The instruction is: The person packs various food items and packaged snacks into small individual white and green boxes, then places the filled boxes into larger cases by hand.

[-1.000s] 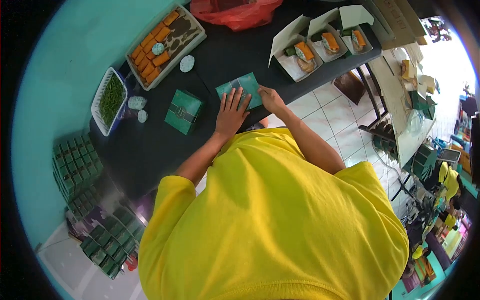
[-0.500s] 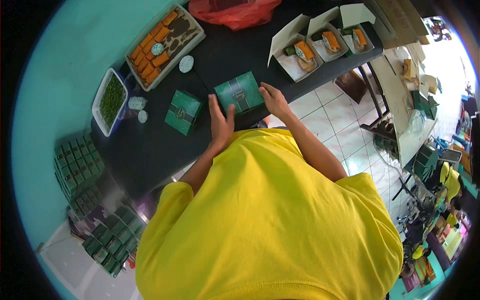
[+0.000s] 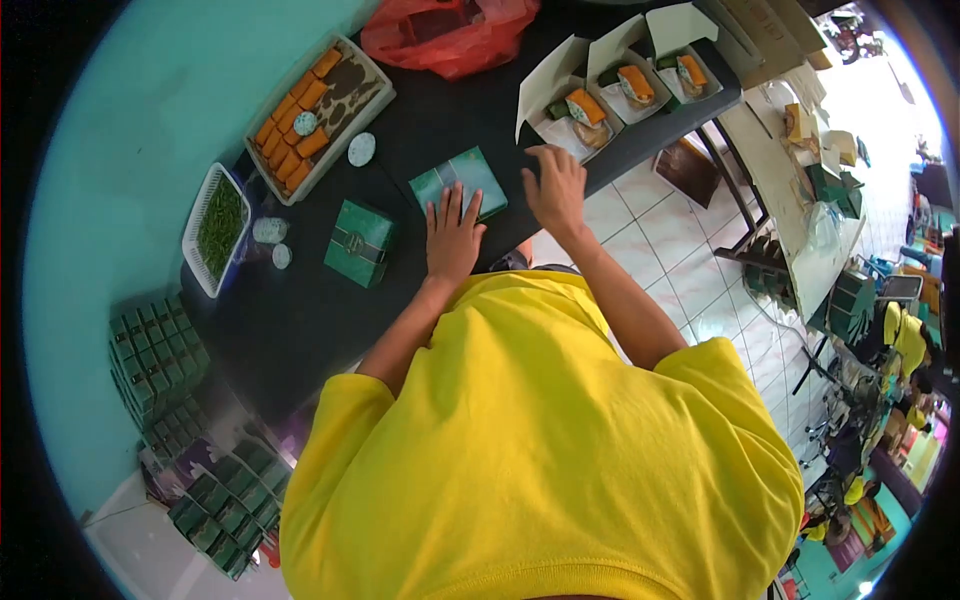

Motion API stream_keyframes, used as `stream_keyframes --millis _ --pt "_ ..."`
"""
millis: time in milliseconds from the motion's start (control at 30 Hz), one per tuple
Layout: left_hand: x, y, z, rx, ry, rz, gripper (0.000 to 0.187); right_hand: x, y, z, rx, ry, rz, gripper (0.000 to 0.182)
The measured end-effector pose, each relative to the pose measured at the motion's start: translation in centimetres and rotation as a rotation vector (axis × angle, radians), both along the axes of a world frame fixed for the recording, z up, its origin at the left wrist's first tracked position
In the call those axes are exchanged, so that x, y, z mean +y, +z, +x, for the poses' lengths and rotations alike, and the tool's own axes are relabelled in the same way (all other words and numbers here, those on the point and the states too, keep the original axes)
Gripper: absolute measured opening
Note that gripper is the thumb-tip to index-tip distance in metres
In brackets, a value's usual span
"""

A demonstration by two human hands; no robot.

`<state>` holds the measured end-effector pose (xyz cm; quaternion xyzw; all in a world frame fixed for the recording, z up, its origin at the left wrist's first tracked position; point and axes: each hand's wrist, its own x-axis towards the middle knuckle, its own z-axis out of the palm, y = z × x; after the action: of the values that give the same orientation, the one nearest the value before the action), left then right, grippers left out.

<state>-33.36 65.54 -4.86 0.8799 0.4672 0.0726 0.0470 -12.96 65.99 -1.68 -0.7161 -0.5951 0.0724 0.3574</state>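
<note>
My left hand (image 3: 455, 235) lies flat on the lid of a closed green box (image 3: 447, 177), its fingers spread over the top. To the right, my right hand (image 3: 558, 195) is off that box, with its fingers bent and the thumb apart, and nothing shows in it. Just beyond my right fingers stands an open box (image 3: 560, 118) that holds an orange roll (image 3: 586, 107) and other food. A second closed green box (image 3: 360, 243) rests on the dark table, left of my left hand.
A tray of orange rolls (image 3: 300, 110) and a white basket of green chilies (image 3: 217, 230) stand along the wall. Behind the boxes lies a red plastic bag (image 3: 450, 40). Two more open food boxes (image 3: 637, 85) line the right edge. Stacked green boxes (image 3: 160, 345) fill the lower left.
My left hand has gone from the green box's side onto its lid. My right hand has let go of the box's right side and lifted away toward the open boxes.
</note>
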Motion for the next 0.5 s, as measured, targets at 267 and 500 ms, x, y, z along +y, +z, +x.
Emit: stream_keyframes --millis 267,500 --pt "7.7 -0.5 0.4 0.055 0.237 0.087 0.057 -0.2 -3.5 4.3 -0.339 0.09 -0.396 0.031" --pt "11.8 2.6 4.9 -0.796 0.038 -0.369 0.072 -2.5 -2.7 -1.6 -0.171 0.305 -0.507 0.036"
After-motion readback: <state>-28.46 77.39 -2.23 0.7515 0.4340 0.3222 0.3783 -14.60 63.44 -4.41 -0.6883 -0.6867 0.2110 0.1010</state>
